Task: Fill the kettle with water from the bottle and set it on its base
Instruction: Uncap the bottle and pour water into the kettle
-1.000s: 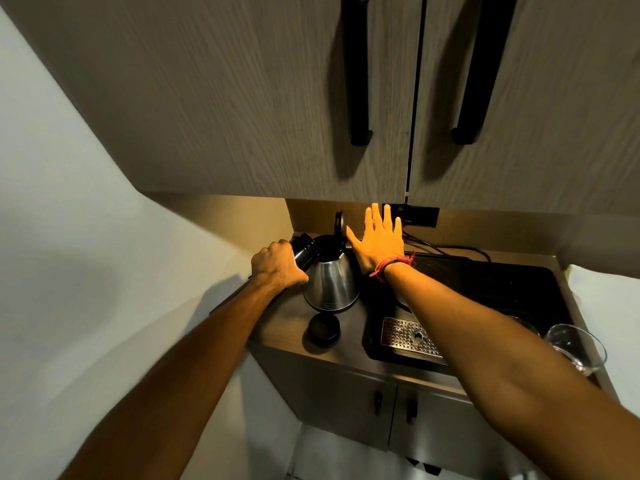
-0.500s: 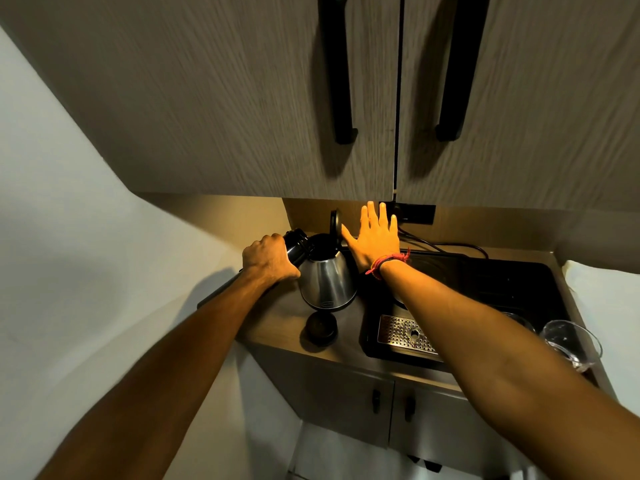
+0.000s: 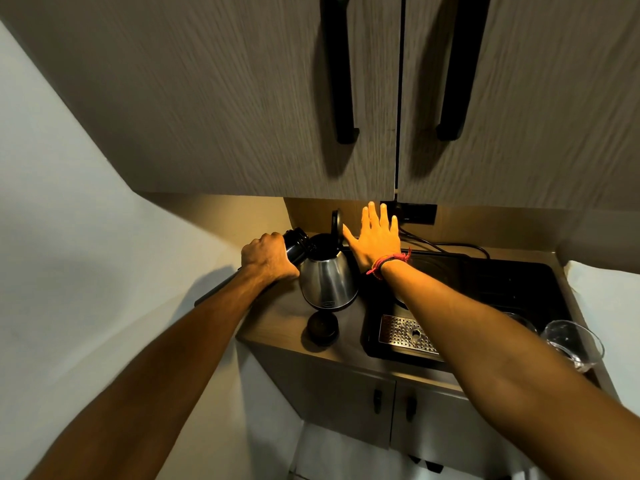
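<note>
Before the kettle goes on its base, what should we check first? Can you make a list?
1. Kettle lid open for pouring: ok, it stands upright, with the flat right hand beside it.
2. Bottle tipped toward the kettle mouth: ok, the left hand holds it tilted there.
3. Water level inside the kettle: cannot tell, the opening looks dark.
4. Water stream going in without spilling: cannot tell, no stream shows.
5. Bottle cap out of the way: ok, it sits on the counter in front of the kettle.
6. Base ready: cannot tell, it is not clearly in view.
</note>
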Tool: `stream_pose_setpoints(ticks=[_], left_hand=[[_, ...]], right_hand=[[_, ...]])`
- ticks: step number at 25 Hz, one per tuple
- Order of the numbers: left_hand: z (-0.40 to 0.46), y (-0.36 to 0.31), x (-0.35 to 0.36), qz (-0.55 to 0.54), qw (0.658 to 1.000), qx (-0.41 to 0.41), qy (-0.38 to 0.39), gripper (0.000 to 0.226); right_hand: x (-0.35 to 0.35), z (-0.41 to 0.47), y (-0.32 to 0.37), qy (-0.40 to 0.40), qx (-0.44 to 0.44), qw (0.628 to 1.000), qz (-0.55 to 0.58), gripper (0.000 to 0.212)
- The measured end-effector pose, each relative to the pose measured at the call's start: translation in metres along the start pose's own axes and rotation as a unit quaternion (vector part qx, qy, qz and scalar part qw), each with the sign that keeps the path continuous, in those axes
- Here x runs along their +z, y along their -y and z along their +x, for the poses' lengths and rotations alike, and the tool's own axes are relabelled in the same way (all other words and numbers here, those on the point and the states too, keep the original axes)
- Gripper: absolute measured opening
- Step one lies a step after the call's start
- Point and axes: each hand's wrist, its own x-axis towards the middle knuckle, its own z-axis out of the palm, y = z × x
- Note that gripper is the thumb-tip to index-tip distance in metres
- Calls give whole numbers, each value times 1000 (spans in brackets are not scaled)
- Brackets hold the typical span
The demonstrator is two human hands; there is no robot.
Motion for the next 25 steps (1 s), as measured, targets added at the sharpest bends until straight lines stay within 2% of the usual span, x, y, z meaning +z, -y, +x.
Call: stream_pose_setpoints(ticks=[8, 13, 15, 20, 22, 25], left_hand=[[1, -6, 4, -57, 998, -15, -16, 67], [-1, -4, 20, -202, 978, -41, -34, 77], [-4, 2, 31, -305, 949, -69, -46, 79], [-24, 24, 65, -523, 835, -138, -99, 67], [-30, 31, 72, -567, 801, -157, -109, 68], [-34, 44, 76, -595, 779, -171, -101, 79]], right_hand=[[-6, -6, 4, 16, 2, 1000, 9, 86], [-9, -4, 10, 65, -30, 996, 46, 69], [-8, -2, 13, 72, -56, 992, 82, 61], [-6, 4, 24, 70, -87, 982, 155, 51], [-2, 6, 35, 63, -99, 985, 129, 49], [9, 7, 49, 60, -126, 989, 42, 51]])
